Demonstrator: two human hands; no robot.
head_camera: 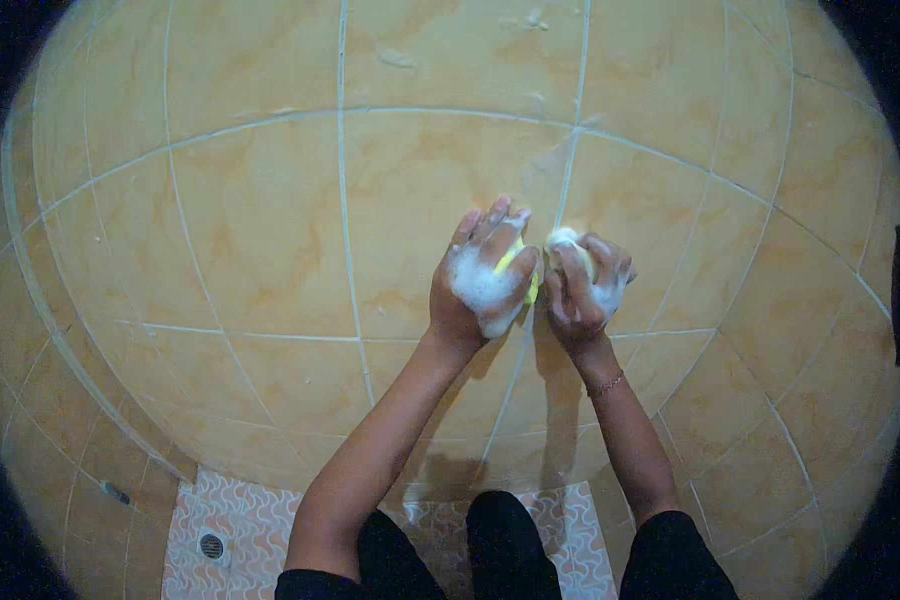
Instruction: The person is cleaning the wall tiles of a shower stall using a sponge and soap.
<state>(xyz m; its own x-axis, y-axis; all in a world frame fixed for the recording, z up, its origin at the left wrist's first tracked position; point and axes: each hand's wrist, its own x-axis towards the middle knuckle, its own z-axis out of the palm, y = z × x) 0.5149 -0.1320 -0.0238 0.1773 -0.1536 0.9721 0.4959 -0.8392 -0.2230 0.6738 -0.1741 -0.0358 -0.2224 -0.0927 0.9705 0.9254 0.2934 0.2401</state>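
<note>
Both my hands are up against a wall of glossy yellow-orange tiles (270,225). My left hand (480,277) is covered in thick white foam (482,283); under its fingers a yellow sponge or cloth (532,289) shows along the thumb side, mostly hidden. Just to the right, my right hand (589,289) curls its fingers around a pale, foamy sponge or cloth (566,238), whose exact kind I cannot tell. Suds coat that hand's outer side too. The two hands are close together near a vertical grout line. Traces of foam (536,21) cling to the tiles higher up.
Tiled side walls stand at the left and right. Below is a patterned pink and white tile floor (259,517) with a round metal drain (211,546). A small dark object (115,493) is at the lower left. My knees in dark clothing are near the wall's foot.
</note>
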